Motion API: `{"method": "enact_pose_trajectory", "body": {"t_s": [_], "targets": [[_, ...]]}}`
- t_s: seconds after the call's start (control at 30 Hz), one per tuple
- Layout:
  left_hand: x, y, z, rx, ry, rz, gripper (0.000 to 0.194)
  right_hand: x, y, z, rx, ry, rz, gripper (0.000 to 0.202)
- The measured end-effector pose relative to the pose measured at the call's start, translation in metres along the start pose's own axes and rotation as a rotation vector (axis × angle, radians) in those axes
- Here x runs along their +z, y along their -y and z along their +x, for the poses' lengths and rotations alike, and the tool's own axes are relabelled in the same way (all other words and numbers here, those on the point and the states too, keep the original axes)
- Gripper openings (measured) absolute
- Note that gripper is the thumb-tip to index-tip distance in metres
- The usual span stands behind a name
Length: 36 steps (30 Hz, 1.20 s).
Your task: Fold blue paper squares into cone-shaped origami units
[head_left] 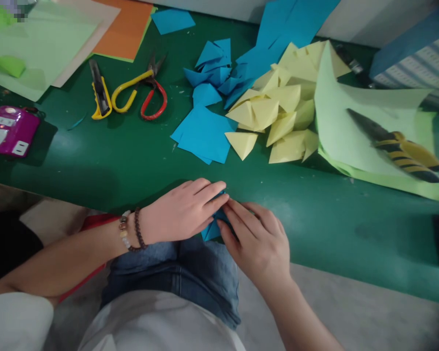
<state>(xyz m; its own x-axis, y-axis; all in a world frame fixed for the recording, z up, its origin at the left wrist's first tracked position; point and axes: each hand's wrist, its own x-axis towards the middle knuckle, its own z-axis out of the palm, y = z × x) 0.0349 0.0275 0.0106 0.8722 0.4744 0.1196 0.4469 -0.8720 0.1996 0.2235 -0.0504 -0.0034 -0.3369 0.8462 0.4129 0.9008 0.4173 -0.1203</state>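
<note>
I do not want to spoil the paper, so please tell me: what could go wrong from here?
The small blue paper touched by the left hand and right hand lies near the front edge of the table, so it might slip off. The fingers cover part of it, so a crooked crease could go unnoticed. The pliers rest on pale green sheets; pulling these might drag them along.

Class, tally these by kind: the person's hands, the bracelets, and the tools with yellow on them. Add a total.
Left hand and right hand: 2
Dark bracelet and mixed-colour bracelet: 2
Cutter, scissors, pliers: 3
Total: 7
</note>
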Motion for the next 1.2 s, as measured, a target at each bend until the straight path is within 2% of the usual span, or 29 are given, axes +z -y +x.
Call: {"method": "enact_pose_trajectory", "body": {"t_s": [0.2,0.63,1.03,1.1,1.2], "targets": [[-0.003,0.003,0.003,-0.012,0.036,-0.061,0.044,-0.001,-0.002,-0.001,-0.002,0.018,0.023,0.031],[-0.002,0.006,0.003,-0.019,0.058,-0.109,0.046,0.001,-0.002,-0.003,-0.004,-0.002,0.045,0.027],[0.004,0.006,-0.001,0.071,0.023,-0.035,0.045,0.000,0.002,-0.004,-0.002,0.058,-0.013,0.029],[0.004,0.005,-0.001,0.073,0.021,-0.022,0.046,-0.002,-0.001,-0.005,0.010,0.076,0.039,0.032],[0.003,0.004,-0.001,0.065,0.004,-0.010,0.046,-0.013,-0.015,-0.003,0.082,0.075,0.261,0.031]]}}
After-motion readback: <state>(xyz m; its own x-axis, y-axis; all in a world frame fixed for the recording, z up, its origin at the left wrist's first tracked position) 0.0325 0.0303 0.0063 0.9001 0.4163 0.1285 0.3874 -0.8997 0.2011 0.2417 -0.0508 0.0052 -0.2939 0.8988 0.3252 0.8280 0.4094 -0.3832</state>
